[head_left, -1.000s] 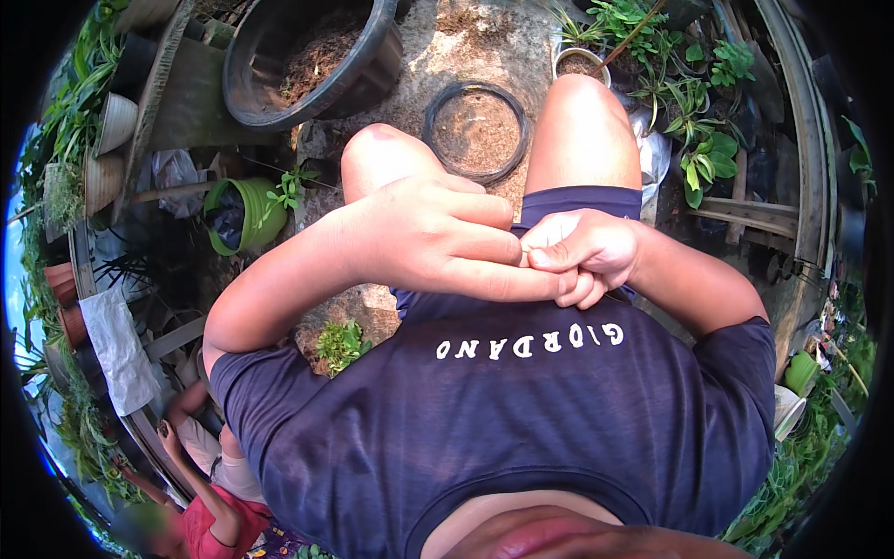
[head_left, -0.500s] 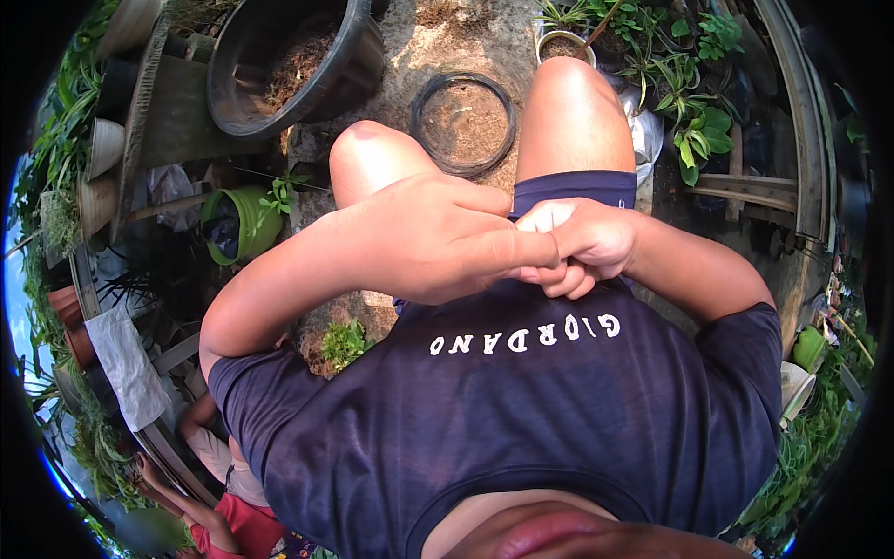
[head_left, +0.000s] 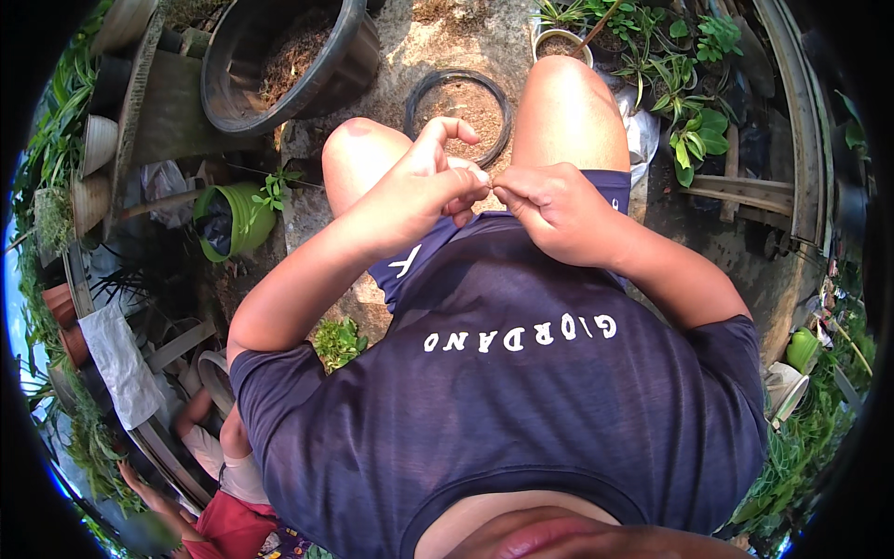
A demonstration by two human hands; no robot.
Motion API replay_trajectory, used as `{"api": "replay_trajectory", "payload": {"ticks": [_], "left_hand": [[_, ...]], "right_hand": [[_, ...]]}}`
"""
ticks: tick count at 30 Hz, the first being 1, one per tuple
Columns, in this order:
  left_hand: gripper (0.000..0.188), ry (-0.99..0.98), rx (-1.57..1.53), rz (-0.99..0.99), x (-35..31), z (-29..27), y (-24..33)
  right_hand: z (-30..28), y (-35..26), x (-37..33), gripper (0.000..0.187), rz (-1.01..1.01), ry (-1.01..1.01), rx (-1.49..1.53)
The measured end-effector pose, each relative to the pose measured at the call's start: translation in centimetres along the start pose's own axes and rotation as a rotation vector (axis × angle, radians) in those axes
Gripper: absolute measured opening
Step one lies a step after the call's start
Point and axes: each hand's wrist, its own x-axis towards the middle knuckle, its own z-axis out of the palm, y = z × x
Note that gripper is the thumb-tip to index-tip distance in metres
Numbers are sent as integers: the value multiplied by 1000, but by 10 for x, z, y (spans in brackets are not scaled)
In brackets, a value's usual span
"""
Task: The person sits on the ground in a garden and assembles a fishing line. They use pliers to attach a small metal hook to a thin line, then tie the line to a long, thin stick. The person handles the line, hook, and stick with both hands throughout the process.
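Note:
My left hand and my right hand meet fingertip to fingertip over my lap. Thumb and fingers of the left pinch together at the tip, while one of its fingers curves up and away. The right hand is closed, its thumb pressed against the bent index finger. Whatever lies between the touching fingertips is too small to make out. Just beyond the hands, a thin black coil, like wire or tubing, lies in a ring on the ground, partly hidden by the left hand.
A large black tub with soil stands at far left, a green pot nearer. Potted plants and wooden boards line the right. Behind me at lower left, another person in red is partly visible.
My hands were overlapped, the left across the right. They have drawn apart and further from my body, now touching only at the fingertips, with one left finger raised.

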Motion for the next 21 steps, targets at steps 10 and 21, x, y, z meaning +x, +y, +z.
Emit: {"api": "replay_trajectory", "payload": {"ticks": [10,21], "left_hand": [[31,-8,-760,-69,0,0,-45],[29,316,1311,1245,-12,-2,-16]], "right_hand": [[7,20,-13,12,-243,154,-567],[-34,-2,-16,26,251,-281,470]]}}
